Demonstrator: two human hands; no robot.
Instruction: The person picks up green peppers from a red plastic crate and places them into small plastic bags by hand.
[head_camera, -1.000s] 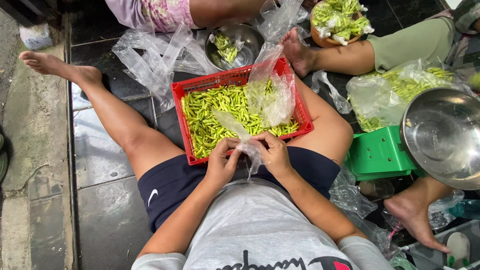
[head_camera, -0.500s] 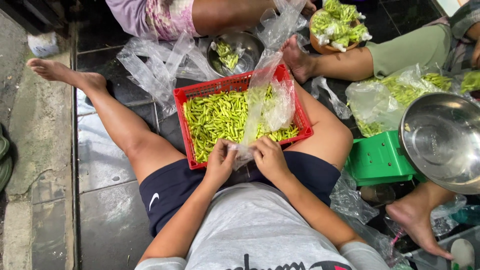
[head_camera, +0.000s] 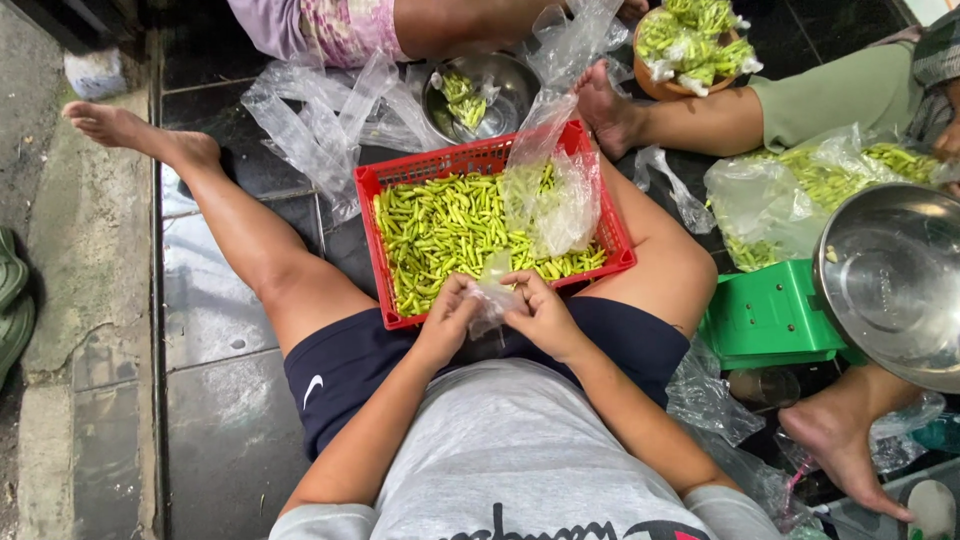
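While both hands pinch a small clear bag (head_camera: 492, 300) at the near rim of the red crate (head_camera: 390, 180), left hand (head_camera: 447, 322) and right hand (head_camera: 543, 316) are closed on its mouth. Opening the bag seems the step in hand; next calls for spreading it to take green chillies (head_camera: 450, 230).

Red plastic crate (head_camera: 590, 168), clear crinkled plastic bag (head_camera: 550, 195), shiny metal bowl (head_camera: 895, 285)

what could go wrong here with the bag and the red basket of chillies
1. The red basket rests on the person's thigh, not flat ground; a leg shift might tip chillies onto the floor.
2. Both hands, left and right, pinch a thin clear bag at the basket's edge; it may tear or slip.
3. A loose bag drapes over the chillies and could snag or drag some out.
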